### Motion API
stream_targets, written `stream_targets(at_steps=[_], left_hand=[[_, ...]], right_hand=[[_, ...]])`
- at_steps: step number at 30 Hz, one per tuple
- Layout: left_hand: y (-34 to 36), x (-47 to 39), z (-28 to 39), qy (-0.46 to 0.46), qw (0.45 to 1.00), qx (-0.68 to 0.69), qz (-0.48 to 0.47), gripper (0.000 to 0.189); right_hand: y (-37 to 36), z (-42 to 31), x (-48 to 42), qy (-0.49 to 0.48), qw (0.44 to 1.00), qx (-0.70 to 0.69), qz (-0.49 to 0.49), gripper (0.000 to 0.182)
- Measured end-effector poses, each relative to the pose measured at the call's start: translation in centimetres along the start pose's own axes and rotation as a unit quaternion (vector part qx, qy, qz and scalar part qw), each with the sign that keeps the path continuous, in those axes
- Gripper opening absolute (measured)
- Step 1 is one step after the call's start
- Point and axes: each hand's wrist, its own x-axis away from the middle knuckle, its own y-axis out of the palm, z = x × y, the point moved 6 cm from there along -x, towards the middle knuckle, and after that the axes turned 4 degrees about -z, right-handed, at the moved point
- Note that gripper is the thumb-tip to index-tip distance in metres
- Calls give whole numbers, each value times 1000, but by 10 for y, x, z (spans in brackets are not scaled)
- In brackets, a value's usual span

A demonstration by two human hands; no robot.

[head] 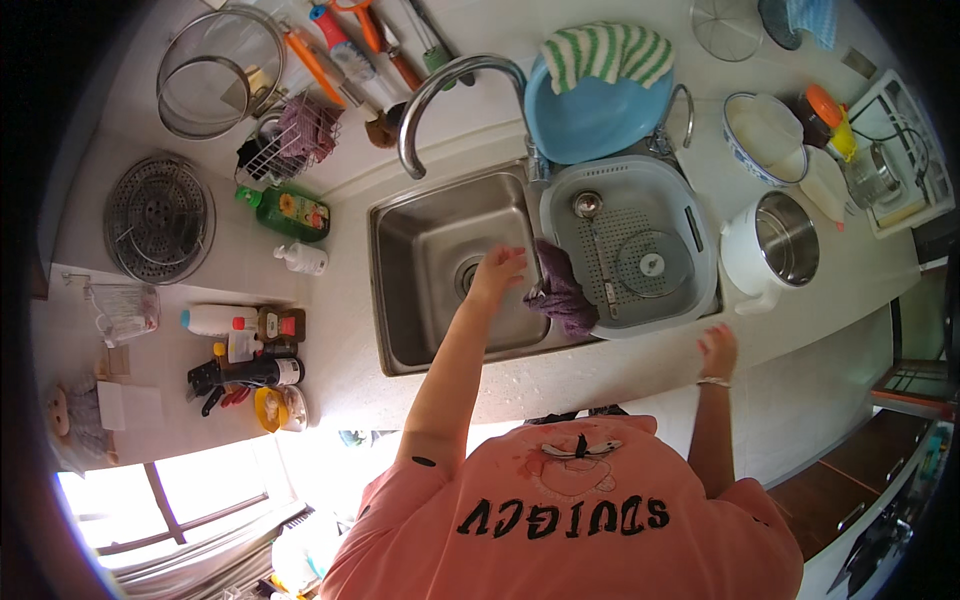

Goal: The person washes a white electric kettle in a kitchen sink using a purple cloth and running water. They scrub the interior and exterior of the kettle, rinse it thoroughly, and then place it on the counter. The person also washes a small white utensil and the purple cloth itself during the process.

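My left hand is over the right part of the stainless steel sink, fingers apart, holding nothing. Just right of it a purple cloth hangs over the divider beside a grey plastic drain basket. A ladle and a clear round lid lie in the basket. My right hand hovers near the counter's front edge, below the basket's right corner, with loosely bent fingers and nothing visible in it. Above the sink arches a chrome faucet.
A blue basin with a striped towel stands behind the basket. To the right are a white pot and a patterned bowl. Green dish soap and a white pump bottle lie left of the sink.
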Motion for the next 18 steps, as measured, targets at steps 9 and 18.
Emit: stream_targets(at_steps=[9,18], left_hand=[[56,14,-37,-8,917,-386,-102,66],[-19,41,47,79,985,-30,-152,40]], right_hand=[[268,-22,39,-178,898,288,-283,58],[404,-117,-29,-297,887,246,-253,62]])
